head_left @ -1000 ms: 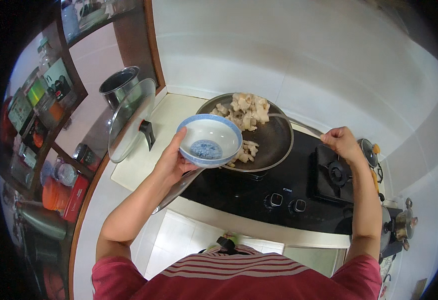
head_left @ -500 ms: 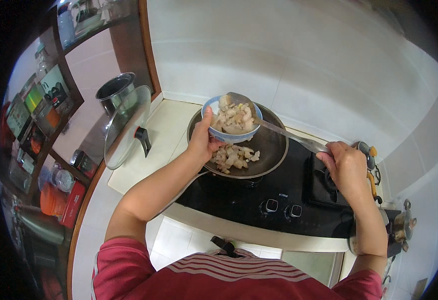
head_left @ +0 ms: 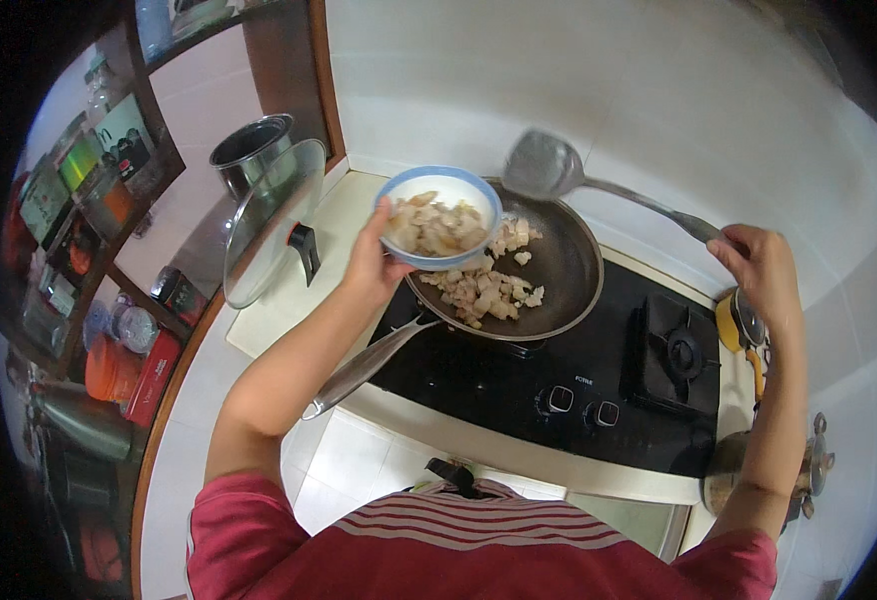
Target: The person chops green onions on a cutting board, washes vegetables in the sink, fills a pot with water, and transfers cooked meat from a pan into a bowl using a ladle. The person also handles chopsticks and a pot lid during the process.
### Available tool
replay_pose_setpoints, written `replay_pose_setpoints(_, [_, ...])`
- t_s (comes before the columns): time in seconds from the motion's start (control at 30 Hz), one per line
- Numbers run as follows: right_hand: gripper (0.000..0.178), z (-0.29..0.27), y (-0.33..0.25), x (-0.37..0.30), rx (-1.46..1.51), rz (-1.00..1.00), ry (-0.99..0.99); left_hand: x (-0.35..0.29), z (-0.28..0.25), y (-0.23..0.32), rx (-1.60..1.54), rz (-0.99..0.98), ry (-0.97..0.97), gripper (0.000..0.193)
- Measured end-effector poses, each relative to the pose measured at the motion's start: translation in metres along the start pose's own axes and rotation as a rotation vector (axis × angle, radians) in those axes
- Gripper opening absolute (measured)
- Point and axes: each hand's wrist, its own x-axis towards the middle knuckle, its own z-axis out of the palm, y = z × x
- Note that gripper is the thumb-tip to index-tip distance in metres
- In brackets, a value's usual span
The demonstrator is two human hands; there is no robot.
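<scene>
- Left hand (head_left: 377, 262): grips one bowl (head_left: 440, 215), blue-rimmed, holding pale meat pieces, raised over the left rim of the pan (head_left: 559, 270).
- Right hand (head_left: 762, 268): closed around the handle of one spatula (head_left: 547, 165), its blade held in the air above the pan's far edge.
- One dark pan on the black hob (head_left: 519, 380); more meat pieces (head_left: 484, 290) lie in it.
- Two knobs (head_left: 579, 405) on the hob front.
- One glass lid (head_left: 269, 220) and one steel pot (head_left: 249, 150) stand on the left counter.
</scene>
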Motion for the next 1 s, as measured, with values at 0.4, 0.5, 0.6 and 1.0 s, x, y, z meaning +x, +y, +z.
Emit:
replay_pose_setpoints(0.4, [0.027, 0.047, 0.012, 0.093, -0.125, -0.138, -0.766, -0.035, -0.092, 0.017, 0.009, 0.134, 0.154, 0.064])
replay_pose_setpoints(0.5, [0.025, 0.096, 0.018, 0.072, 0.113, -0.113, -0.716, -0.045, -0.098, 0.016, -0.002, 0.119, 0.232, 0.062])
replay_pose_setpoints(0.6, [0.025, 0.156, 0.010, 0.044, 0.386, 0.000, -0.634, -0.052, -0.097, 0.014, -0.002, 0.160, 0.239, 0.060])
replay_pose_setpoints(1.0, [0.038, 0.188, 0.011, -0.026, 0.549, 0.171, -0.439, -0.059, -0.077, 0.014, 0.049, 0.110, 0.198, 0.061])
